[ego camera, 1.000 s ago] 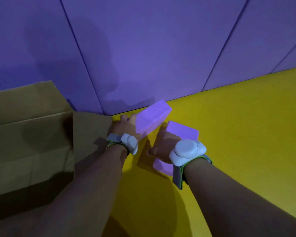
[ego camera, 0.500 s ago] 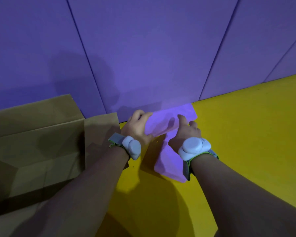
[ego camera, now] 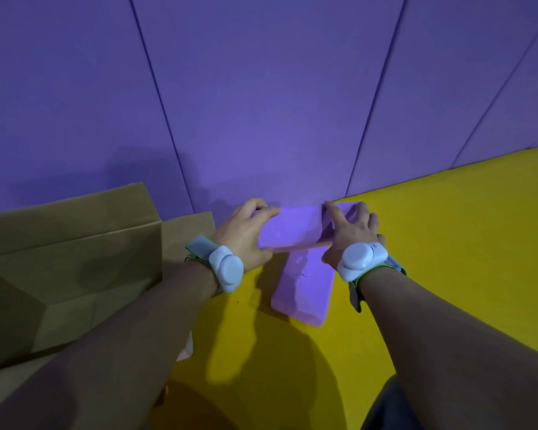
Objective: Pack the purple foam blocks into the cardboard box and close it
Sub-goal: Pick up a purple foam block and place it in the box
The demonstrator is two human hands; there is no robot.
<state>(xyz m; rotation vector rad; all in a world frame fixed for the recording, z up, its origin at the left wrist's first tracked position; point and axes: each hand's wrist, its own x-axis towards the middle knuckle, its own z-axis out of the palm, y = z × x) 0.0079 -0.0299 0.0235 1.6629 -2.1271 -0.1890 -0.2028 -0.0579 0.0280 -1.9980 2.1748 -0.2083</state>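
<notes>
Clasping the upper purple foam block [ego camera: 289,229] at its ends, the left hand [ego camera: 241,240] and right hand [ego camera: 351,232] hold it across the lower block [ego camera: 303,291] on the yellow floor [ego camera: 448,259], beside the open cardboard box [ego camera: 75,265]; it looks light, squashy.

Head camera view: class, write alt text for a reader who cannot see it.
Both hands, left hand and right hand, grip the upper purple foam block, laid crosswise over a second block on the yellow floor. An open cardboard box stands left, against a purple wall.
</notes>
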